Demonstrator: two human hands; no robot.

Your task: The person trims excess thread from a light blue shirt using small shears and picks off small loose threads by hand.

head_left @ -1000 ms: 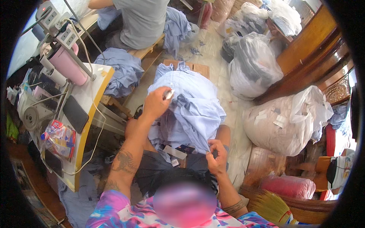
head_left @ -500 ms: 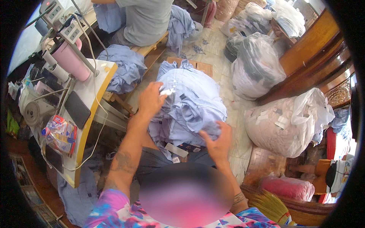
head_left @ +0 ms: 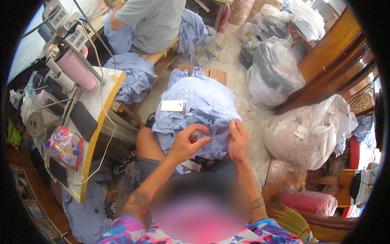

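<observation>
Two hands met light-blue button-front shirt (head_left: 211, 90) heaped before lap. Right hand (head_left: 239, 140) pinched cloth edge; left hand (head_left: 189, 143) half-curled, thumb apart, no hold visible. Button placket (head_left: 186, 94) lay fairly smooth; nearer folds bunched, handling seemingly unfinished. White rectangular object (head_left: 172, 105) lay atop. Table (head_left: 110, 77) bore printed packet (head_left: 67, 146); bag's (head_left: 278, 142) white labels (head_left: 300, 132) unreadable.

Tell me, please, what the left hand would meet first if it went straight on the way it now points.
The left hand would probably meet the bunched light-blue cloth first, before the right hand, though depth here is unclear.
</observation>
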